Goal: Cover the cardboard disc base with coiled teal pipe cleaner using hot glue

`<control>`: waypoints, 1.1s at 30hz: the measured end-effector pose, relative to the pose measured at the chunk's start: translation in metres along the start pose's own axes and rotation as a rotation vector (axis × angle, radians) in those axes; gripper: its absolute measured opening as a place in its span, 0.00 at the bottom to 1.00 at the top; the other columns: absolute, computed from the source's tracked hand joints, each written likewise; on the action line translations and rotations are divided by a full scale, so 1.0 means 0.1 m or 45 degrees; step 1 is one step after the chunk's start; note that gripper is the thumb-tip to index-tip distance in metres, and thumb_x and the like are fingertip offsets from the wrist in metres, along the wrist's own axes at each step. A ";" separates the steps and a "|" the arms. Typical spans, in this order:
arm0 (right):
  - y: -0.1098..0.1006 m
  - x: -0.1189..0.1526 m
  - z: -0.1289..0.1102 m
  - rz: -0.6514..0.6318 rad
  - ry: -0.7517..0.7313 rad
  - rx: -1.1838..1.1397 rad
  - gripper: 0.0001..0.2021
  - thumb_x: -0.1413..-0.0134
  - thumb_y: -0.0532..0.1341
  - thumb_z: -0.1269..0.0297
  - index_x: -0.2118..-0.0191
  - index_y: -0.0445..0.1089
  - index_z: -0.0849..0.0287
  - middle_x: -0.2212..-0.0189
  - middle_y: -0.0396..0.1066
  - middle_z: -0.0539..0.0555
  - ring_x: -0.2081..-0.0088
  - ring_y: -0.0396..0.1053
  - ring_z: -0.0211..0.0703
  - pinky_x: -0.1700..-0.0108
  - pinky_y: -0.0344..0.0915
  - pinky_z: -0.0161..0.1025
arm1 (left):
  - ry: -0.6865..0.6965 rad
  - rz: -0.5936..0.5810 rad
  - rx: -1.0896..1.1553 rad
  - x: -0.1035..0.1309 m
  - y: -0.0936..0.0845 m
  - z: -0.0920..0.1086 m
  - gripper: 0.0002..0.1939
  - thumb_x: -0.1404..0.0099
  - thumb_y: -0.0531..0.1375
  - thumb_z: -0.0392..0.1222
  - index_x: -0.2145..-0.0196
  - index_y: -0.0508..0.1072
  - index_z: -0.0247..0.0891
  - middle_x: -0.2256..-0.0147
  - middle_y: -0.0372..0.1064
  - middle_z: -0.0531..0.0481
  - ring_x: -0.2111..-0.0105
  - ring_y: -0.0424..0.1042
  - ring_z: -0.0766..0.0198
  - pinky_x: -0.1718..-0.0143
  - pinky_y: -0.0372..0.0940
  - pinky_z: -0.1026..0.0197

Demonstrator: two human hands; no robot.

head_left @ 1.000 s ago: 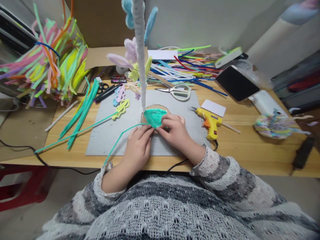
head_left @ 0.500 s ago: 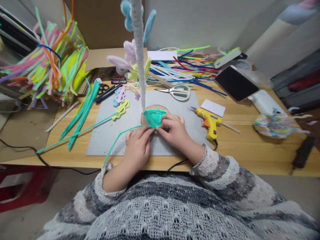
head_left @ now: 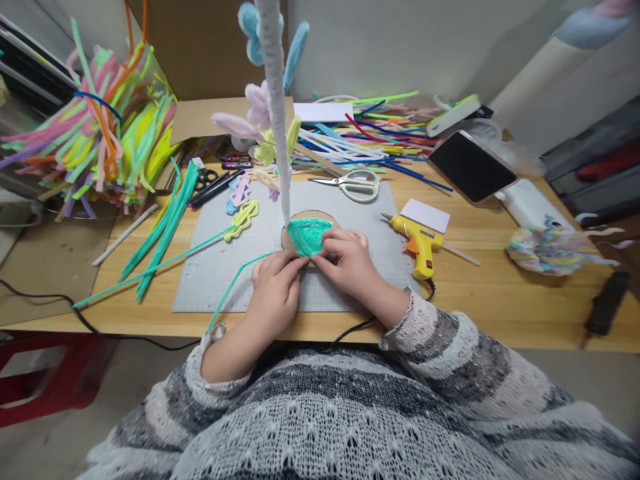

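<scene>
A round cardboard base [head_left: 311, 215] lies on the grey cutting mat, with a coiled patch of green pipe cleaner [head_left: 309, 235] covering much of it. My left hand [head_left: 278, 280] pinches the loose green pipe cleaner [head_left: 239, 275] at the patch's near edge; its free end trails left to my sleeve. Beside it, my right hand [head_left: 349, 262] is closed with thumb and fingertips at the same edge, on the green strand and coil. From the base's left side rises a white wrapped stem [head_left: 276, 100] bearing blue, lilac and yellow pipe-cleaner flowers. My fingers hide part of the near rim.
Scissors [head_left: 357, 185] lie at the mat's far edge. A yellow glue gun [head_left: 420, 243] sits to the right, its cord running toward me. A phone [head_left: 473, 167] leans beyond it. Green pipe cleaners [head_left: 167, 220] and a bent yellow piece [head_left: 242, 221] are on the left.
My left hand has shifted slightly, now covering the strand where it meets the coil. My right hand stays in place.
</scene>
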State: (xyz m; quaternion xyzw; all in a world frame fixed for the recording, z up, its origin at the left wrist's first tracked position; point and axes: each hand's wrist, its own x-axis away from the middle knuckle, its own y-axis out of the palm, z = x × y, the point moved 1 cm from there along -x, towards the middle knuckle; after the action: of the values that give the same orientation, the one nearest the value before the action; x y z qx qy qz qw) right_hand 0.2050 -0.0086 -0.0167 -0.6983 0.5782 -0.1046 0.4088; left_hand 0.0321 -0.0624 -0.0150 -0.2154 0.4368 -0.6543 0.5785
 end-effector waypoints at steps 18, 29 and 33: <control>-0.01 -0.01 -0.02 -0.022 0.027 0.038 0.09 0.46 0.64 0.63 0.75 0.68 0.56 0.61 0.73 0.51 0.54 0.69 0.47 0.47 0.49 0.49 | 0.012 -0.211 0.041 -0.17 -0.19 0.04 0.20 0.33 0.48 0.31 0.50 0.73 0.42 0.45 0.70 0.47 0.44 0.65 0.56 0.42 0.53 0.44; 0.00 0.00 -0.01 -0.016 0.040 0.014 0.09 0.46 0.64 0.62 0.75 0.69 0.56 0.61 0.73 0.51 0.55 0.69 0.47 0.48 0.49 0.50 | -0.052 -0.179 0.212 -0.36 -0.29 -0.03 0.14 0.39 0.52 0.31 0.59 0.73 0.38 0.60 0.76 0.47 0.58 0.73 0.55 0.52 0.65 0.50; -0.01 0.00 -0.02 -0.025 0.045 0.009 0.09 0.46 0.64 0.62 0.75 0.69 0.56 0.61 0.73 0.51 0.56 0.68 0.47 0.49 0.49 0.50 | -0.046 -0.075 0.286 -0.32 -0.25 -0.02 0.10 0.41 0.55 0.31 0.61 0.69 0.38 0.61 0.74 0.47 0.58 0.72 0.56 0.52 0.65 0.51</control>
State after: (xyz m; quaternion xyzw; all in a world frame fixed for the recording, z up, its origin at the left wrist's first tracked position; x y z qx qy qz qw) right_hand 0.2043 -0.0089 -0.0149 -0.7006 0.5779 -0.1231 0.4001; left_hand 0.0236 -0.0327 0.0120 -0.1738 0.3436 -0.7119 0.5873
